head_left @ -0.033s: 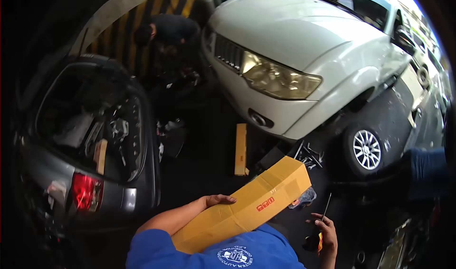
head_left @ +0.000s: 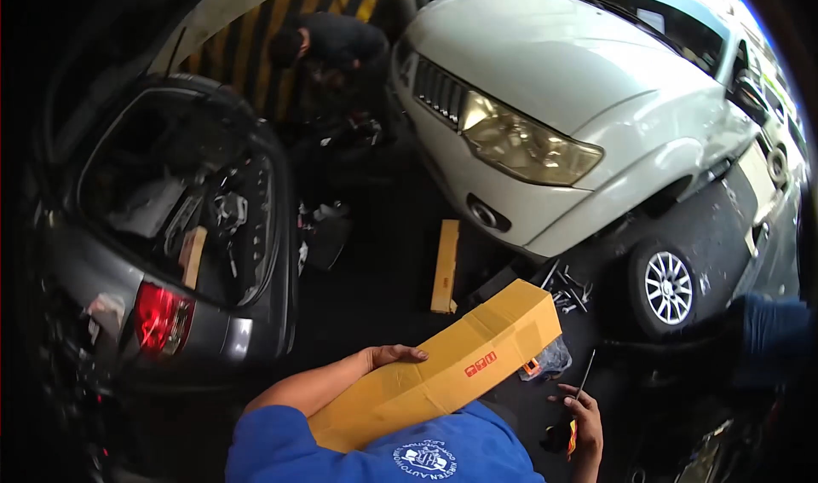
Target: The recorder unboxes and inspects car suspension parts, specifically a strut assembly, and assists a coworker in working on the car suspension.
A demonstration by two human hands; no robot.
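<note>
A long, yellow-brown cardboard box [head_left: 439,364] with red printed marks lies slantwise against my blue shirt, tucked under my left arm. My left hand [head_left: 396,355] rests over its upper edge and holds it against me. In my right hand [head_left: 581,419], to the right of the box, is a screwdriver [head_left: 588,372]. Its thin shaft points up past my fingers, and a dark handle with red and yellow shows below them. Just beyond the box's far end sits a clear plastic bag [head_left: 552,359] with something orange beside it, partly hidden by the box.
A white car [head_left: 545,82] stands ahead, a loose wheel [head_left: 666,289] and scattered hand tools [head_left: 569,291] near it. A narrow cardboard box [head_left: 445,266] is on the dark floor. At left is a dark car rear section [head_left: 111,270]; a person [head_left: 336,44] bends over behind.
My view has shifted slightly, so the cars and wheel appear farther right. More of the plastic bag and the orange thing shows. Both hands keep their holds.
</note>
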